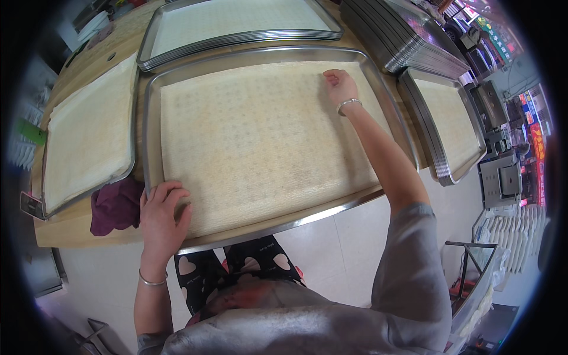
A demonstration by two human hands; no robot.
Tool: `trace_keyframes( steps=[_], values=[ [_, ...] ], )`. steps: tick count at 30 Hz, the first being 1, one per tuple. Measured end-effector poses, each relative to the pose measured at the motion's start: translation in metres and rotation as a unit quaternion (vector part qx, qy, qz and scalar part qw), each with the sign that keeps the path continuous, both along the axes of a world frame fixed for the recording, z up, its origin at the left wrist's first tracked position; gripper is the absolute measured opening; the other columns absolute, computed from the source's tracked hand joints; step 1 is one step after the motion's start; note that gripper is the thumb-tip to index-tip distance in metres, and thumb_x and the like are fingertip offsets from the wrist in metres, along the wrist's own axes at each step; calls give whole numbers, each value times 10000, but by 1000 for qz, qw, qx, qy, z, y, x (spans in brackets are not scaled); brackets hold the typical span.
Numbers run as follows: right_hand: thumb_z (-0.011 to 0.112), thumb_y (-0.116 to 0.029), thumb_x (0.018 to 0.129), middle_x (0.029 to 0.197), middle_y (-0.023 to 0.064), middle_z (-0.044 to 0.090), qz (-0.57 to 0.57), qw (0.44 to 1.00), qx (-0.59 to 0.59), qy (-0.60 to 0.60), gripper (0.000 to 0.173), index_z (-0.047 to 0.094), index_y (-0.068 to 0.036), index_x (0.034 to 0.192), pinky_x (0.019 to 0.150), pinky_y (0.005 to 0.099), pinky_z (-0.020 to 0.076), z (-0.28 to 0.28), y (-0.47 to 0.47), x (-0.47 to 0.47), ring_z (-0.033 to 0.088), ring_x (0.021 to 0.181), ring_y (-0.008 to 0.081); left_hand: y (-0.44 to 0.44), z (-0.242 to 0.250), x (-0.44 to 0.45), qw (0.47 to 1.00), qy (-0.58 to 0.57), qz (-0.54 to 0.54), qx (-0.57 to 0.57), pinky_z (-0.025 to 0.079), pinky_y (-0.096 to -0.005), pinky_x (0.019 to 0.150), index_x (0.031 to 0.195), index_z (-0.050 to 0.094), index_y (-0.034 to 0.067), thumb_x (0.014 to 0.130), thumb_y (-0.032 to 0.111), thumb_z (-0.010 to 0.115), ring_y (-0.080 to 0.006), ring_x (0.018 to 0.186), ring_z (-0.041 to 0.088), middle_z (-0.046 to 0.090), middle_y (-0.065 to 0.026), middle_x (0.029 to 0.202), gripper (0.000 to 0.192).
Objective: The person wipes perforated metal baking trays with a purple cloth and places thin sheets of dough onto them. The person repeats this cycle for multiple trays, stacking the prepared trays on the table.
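A large metal baking tray lies before me, lined with a cream, textured sheet bearing rows of faint spots. My left hand is at the tray's near left corner, its fingers spread over the rim and the sheet's edge. Over the far right part of the sheet is my right hand, with its fingers curled. Nothing shows in that hand, but its palm side is partly hidden. I cannot tell whether the right fingertips touch the sheet.
A purple cloth lies left of my left hand, by another lined tray. Behind sits a stack of lined trays. More stacked trays and a lined stack stand right. A phone juts out at the wooden table's left edge.
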State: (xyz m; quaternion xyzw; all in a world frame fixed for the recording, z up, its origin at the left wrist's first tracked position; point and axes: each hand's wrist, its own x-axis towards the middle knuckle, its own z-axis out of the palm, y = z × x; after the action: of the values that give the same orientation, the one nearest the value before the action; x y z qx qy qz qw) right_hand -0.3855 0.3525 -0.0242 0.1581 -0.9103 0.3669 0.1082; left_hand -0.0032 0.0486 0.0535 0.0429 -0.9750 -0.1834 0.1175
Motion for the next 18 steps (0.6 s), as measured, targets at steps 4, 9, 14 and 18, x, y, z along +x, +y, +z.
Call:
trace_keyframes(
  steps=[4,9,14,18],
  values=[
    [725,-155,785,974,71,687,-46,997,56,-24,170,725,-98,945,794,330,527,9,-14,-4,662,843,212,0,1,-1,1000,-1,-2,1,366,-484,1034,953,642,78,752,87,696,-283,1024,571,603,-58,1072,208],
    [716,-202,798,909,82,707,-87,992,61,-70,140,726,-106,899,787,355,528,11,-26,-4,672,868,243,0,1,-1,1000,-6,4,3,364,-492,1039,951,641,79,748,84,698,-285,1021,570,603,-55,1068,211],
    [666,-224,836,915,133,714,-134,986,76,-61,147,725,-95,872,801,391,526,3,-25,-29,676,899,293,-1,-1,0,1000,-7,-2,2,360,-499,1043,963,639,82,735,89,708,-287,1025,567,598,-53,1083,238],
    [624,-250,860,989,176,702,-249,966,-6,-63,209,719,-79,935,832,440,520,22,25,-58,659,971,355,-3,-2,1,1000,-12,-6,-10,363,-498,1038,977,630,87,713,90,720,-288,1031,564,591,-53,1096,279]
  ],
)
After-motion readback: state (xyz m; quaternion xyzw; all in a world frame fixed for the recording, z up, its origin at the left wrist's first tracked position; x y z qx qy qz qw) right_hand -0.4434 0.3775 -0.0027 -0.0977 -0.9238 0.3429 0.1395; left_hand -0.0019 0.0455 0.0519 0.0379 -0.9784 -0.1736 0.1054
